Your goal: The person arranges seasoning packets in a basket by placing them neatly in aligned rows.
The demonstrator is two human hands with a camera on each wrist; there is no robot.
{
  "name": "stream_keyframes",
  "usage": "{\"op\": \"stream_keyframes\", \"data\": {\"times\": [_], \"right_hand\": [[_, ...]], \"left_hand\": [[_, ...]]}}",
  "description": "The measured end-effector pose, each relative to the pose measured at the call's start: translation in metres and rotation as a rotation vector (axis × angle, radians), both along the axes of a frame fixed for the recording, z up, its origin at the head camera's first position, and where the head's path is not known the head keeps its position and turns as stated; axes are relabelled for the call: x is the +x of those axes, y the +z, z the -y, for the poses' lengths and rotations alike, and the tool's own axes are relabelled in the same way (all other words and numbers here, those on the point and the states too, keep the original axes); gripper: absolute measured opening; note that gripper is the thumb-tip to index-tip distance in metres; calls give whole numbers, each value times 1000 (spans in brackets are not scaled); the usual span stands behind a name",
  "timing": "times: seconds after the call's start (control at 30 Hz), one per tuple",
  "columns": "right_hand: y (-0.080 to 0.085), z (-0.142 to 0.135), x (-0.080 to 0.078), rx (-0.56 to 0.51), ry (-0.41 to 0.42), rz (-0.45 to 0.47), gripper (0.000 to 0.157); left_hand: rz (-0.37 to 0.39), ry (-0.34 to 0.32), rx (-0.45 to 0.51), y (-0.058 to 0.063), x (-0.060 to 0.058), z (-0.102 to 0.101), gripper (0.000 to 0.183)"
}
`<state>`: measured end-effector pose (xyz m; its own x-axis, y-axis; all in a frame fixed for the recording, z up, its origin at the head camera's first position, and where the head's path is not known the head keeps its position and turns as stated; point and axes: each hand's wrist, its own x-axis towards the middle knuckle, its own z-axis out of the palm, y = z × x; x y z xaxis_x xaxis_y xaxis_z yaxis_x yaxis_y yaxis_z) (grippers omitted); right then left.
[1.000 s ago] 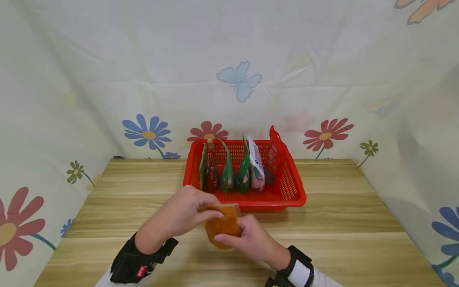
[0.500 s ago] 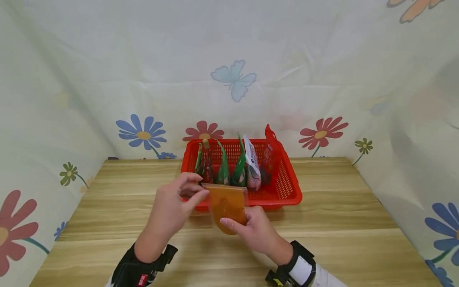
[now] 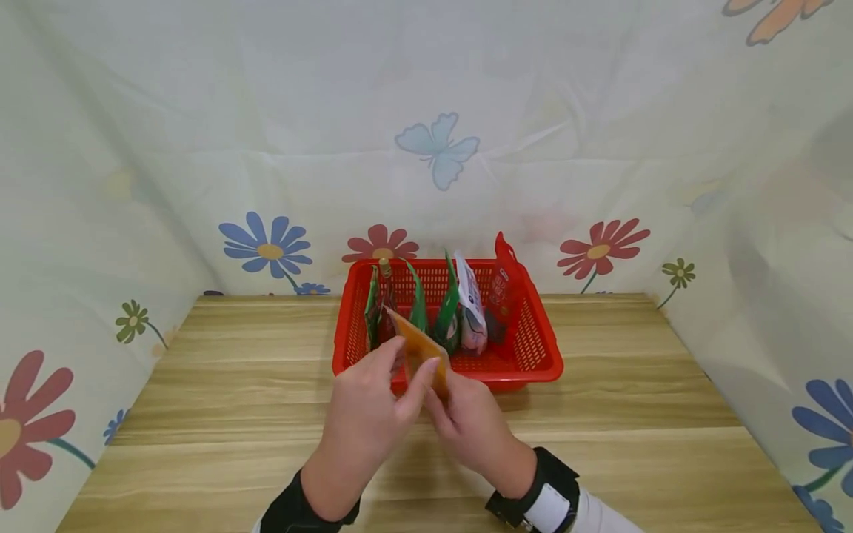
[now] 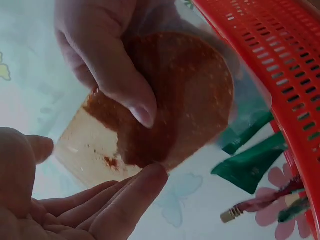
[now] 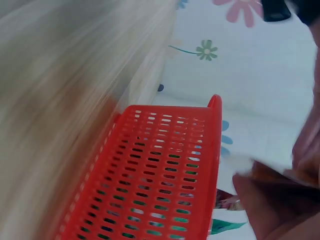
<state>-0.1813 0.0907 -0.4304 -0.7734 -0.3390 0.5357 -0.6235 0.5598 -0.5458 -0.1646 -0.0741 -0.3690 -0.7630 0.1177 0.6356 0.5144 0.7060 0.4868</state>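
Note:
Above the front of the basket, a clear flat pouch of orange-brown powder is held up, turned nearly edge-on in the head view. My right hand grips it; in the left wrist view the thumb presses across the brown face. From the other side, my left hand reaches around the pouch's near end. Its fingers are extended with a fingertip at the lower edge, while its thumb stands apart by the corner. In the right wrist view the pouch is dark and blurred.
A red plastic basket stands on the wooden table beyond the hands. Upright inside are several green packets, a slim bottle with a gold-coloured cap, a white-and-pink packet and a red packet. Patterned cloth hangs behind.
The pouch rose to show its face, then turned nearly edge-on in the right hand's grip. My left hand came off its top edge and moved right, around its near end.

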Motion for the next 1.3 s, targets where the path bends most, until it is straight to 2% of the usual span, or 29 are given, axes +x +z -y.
{"op": "stream_keyframes", "data": {"times": [0.07, 0.13, 0.17, 0.3, 0.4, 0.47, 0.57, 0.7, 0.8, 0.87, 0.93, 1.0, 1.1, 1.17, 1.23, 1.3], "right_hand": [[1, 2, 3, 55, -35, -50, 7], [3, 4, 7, 113, -75, -67, 10], [3, 5, 9, 147, -99, -70, 16], [9, 12, 16, 312, -164, -39, 58], [12, 17, 20, 408, -183, -54, 74], [13, 20, 21, 439, -190, -73, 78], [13, 22, 22, 461, -184, -99, 71], [14, 20, 20, 384, -111, -47, 67], [15, 14, 16, 277, -18, 46, 82], [14, 6, 12, 230, 49, 68, 86], [12, -3, 8, 212, 105, 27, 82], [10, -14, 2, 212, 130, -71, 71], [7, -34, -6, 237, 96, -225, 51], [4, -49, -13, 267, 46, -281, 42], [2, -65, -19, 322, -6, -284, 40], [0, -82, -23, 394, -58, -254, 42]], "left_hand": [[58, -13, -6, 2, 2, -4, 52], [117, -15, -7, 5, 3, -8, 59], [139, -13, -10, 6, 4, -10, 62], [185, -11, -8, 12, 5, -15, 62], [192, 6, -6, 16, 4, -18, 56], [185, 19, -12, 17, 4, -20, 51], [146, 32, -30, 17, 3, -20, 37], [93, 49, -80, 18, 0, -16, 21], [97, 64, -115, 21, -3, -11, 19], [115, 77, -126, 24, -5, -6, 20], [155, 75, -134, 29, -8, 1, 21], [222, 76, -139, 36, -14, 9, 23], [356, 78, -148, 51, -26, 22, 25], [436, 91, -154, 62, -36, 31, 25], [486, 104, -162, 73, -47, 41, 24], [489, 119, -170, 82, -59, 53, 26]]}}
